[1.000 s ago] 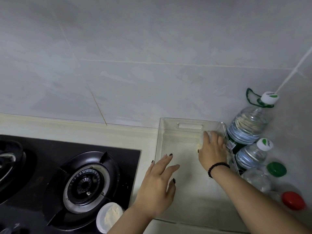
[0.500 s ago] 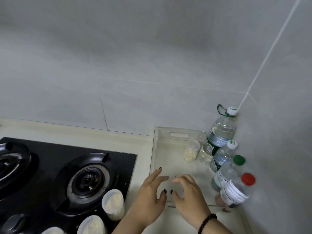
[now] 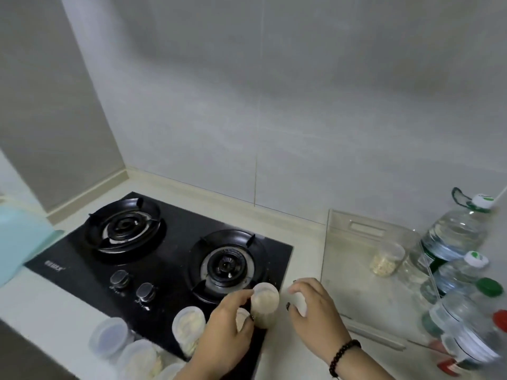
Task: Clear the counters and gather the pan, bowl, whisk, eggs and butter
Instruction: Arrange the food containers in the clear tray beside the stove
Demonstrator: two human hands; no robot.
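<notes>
My left hand [image 3: 222, 327] grips a small clear jar [image 3: 264, 301] of pale powder, held at the front right corner of the black stove [image 3: 175, 259]. A second small jar [image 3: 242, 318] shows under the same fingers. My right hand [image 3: 315, 314] is just right of it, fingers curled round a small whitish container [image 3: 298, 300] that is blurred. A clear plastic tray [image 3: 333, 237] lies on the counter to the right, with one jar of pale bits [image 3: 386, 259] inside. No pan, bowl, whisk, eggs or butter is in view.
Several small lidded jars [image 3: 189, 325] stand along the stove's front edge. Water bottles [image 3: 455, 237] with white, green and red caps crowd the right wall beside the tray. A light blue object [image 3: 19, 242] sits at the far left. Two burners and two knobs [image 3: 119, 278] mark the stove.
Both hands left the tray and moved left to the stove's front corner. My left hand took hold of a jar, and the view swung left.
</notes>
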